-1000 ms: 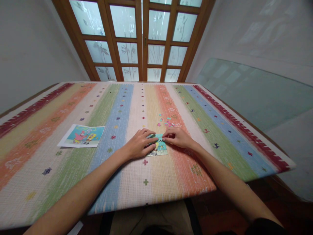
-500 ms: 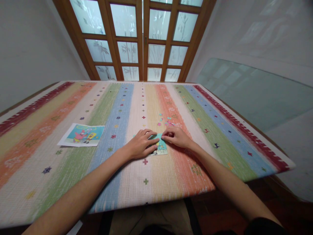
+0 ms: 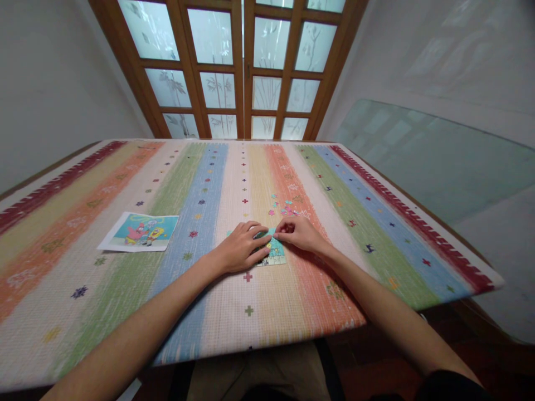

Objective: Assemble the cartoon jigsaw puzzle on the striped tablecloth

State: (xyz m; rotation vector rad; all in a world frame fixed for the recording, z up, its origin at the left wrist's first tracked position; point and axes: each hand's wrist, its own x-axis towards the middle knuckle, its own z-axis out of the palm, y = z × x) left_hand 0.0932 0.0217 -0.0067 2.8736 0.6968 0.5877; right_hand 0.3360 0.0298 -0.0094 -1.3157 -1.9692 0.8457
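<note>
A small, partly joined jigsaw puzzle (image 3: 276, 253) in teal, yellow and pale green lies flat on the striped tablecloth in front of me. Over its left part rests my left hand (image 3: 246, 245), open, fingers spread and hiding much of the puzzle. At the upper right edge my right hand (image 3: 297, 233) is closed, thumb and forefinger pinched together on what looks like a small puzzle piece, mostly hidden by the fingertips. Just beyond the hands lie several loose pink and teal puzzle pieces (image 3: 288, 210).
To the left lies a creased picture sheet (image 3: 146, 231) with cartoon figures. The striped tablecloth (image 3: 228, 328) covers the table, its front edge close to me. Wooden doors with glass panes (image 3: 244, 83) stand behind; a glass panel (image 3: 418, 145) leans at the right wall.
My right hand has shifted very slightly left at the puzzle's upper edge, still pinching. My left hand stays spread on the puzzle.
</note>
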